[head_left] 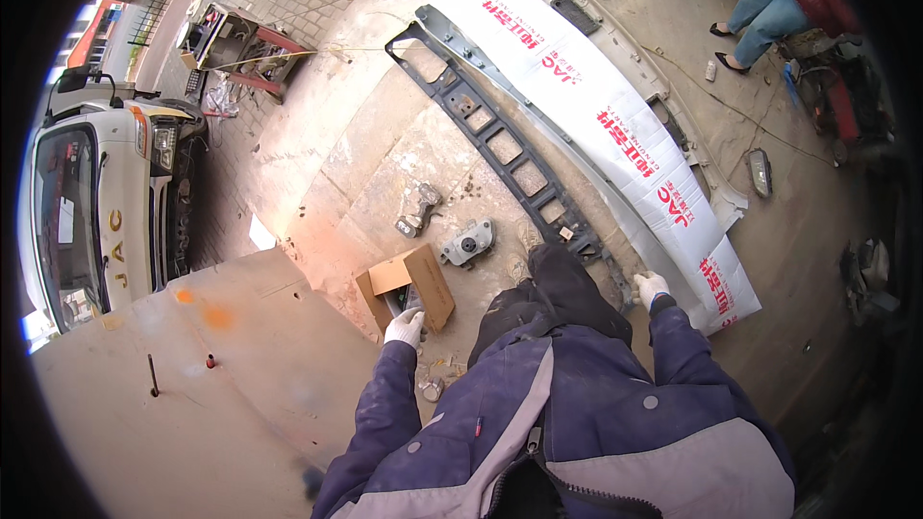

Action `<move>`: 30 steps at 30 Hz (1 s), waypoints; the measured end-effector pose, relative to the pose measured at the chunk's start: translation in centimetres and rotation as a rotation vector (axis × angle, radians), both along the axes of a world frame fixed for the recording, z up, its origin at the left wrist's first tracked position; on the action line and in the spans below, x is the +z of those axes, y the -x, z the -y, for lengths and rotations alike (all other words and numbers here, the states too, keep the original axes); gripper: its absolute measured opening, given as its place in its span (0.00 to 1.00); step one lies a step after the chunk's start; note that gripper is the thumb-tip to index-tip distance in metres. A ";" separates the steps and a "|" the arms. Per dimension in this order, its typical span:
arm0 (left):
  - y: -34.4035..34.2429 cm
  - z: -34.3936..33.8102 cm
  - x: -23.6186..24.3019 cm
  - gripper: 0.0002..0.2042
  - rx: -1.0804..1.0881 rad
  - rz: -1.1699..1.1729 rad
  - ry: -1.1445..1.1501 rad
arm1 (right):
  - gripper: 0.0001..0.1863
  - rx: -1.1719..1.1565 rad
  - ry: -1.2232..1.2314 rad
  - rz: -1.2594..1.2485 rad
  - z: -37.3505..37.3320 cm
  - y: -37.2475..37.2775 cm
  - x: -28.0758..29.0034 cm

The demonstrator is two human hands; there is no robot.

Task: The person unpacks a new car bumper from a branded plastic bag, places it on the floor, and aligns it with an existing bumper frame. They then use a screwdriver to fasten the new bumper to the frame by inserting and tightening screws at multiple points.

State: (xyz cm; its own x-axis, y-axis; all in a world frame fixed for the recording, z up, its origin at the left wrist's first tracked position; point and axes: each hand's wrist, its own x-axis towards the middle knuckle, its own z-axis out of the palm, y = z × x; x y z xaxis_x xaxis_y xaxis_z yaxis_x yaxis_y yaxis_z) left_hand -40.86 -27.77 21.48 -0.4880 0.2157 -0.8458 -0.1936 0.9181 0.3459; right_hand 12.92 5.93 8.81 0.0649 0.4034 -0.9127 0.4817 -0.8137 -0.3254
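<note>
here, bare concrete floor (385, 135) open toward 11 o'clock | left hand (405, 327) closed around dark part over cardboard box (423, 281) | right hand (651, 286) gripping grille frame (500, 139) end, 1 o'clock

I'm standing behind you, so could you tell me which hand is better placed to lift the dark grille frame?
Right hand: it rests by the grille frame end. Left hand is at the cardboard box.

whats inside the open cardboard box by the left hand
The left hand reaches into the cardboard box, apparently holding a dark object. The hand and flaps cover the rest of the inside.
</note>
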 end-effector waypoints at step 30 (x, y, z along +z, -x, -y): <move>36.5 -28.8 -5.7 0.21 -0.224 0.103 0.067 | 0.08 -0.673 -0.048 0.117 -8.3 24.4 -1.2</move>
State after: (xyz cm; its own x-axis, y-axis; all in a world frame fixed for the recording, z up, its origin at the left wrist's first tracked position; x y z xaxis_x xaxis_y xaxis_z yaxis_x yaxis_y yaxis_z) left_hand -77.39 1.00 15.79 -0.3452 0.2507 -0.9044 -0.0139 0.9622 0.2720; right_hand -11.48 14.27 7.56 0.4128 0.2806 -0.8665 -0.0894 -0.9343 -0.3451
